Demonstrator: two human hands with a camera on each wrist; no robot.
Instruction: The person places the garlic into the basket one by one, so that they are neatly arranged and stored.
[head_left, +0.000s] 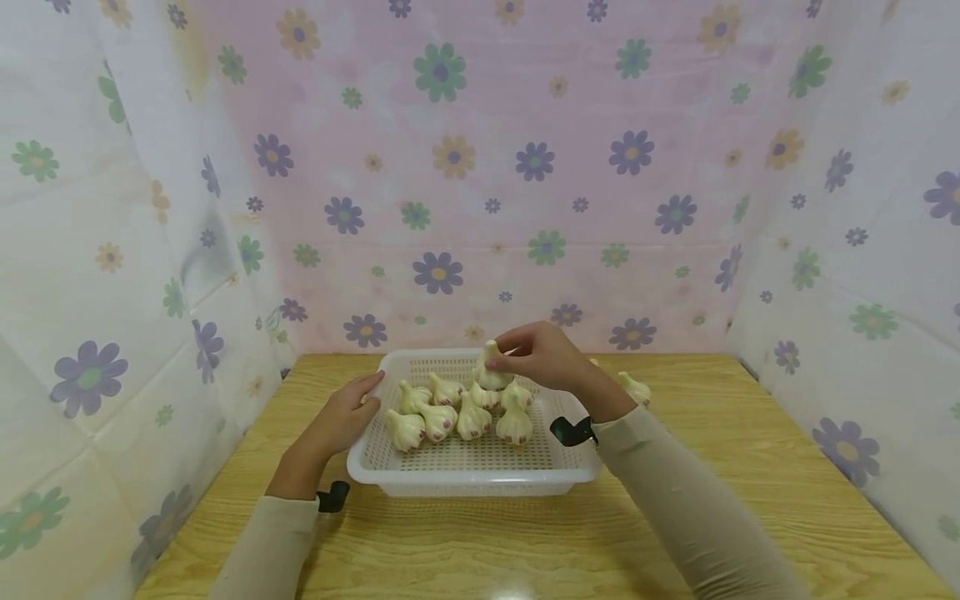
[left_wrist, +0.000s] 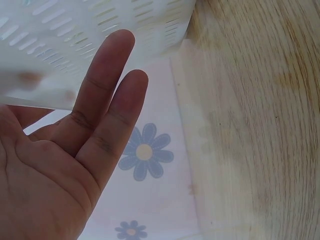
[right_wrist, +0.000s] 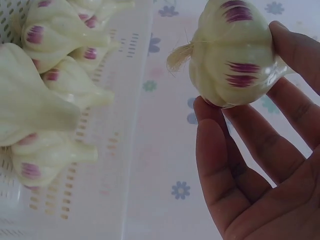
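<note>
My right hand [head_left: 546, 357] pinches a garlic bulb [head_left: 490, 369] above the back of a white plastic basket [head_left: 472, 477]. The right wrist view shows this bulb [right_wrist: 232, 55] with purple streaks and dry roots, held between thumb and fingertips. In the basket, several more garlic bulbs [head_left: 473, 418] lie grouped together. My left hand [head_left: 341, 417] rests against the basket's left side, near its rim. Two straight fingers [left_wrist: 107, 75] lie along the slotted outer wall [left_wrist: 145, 25] in the left wrist view. The left thumb is partly hidden there.
Right of the basket, another garlic bulb [head_left: 634, 388] lies on the wood-grain table [head_left: 720, 467], partly behind my right forearm. Flower-printed cloth [head_left: 480, 167] hangs behind the table and along both sides.
</note>
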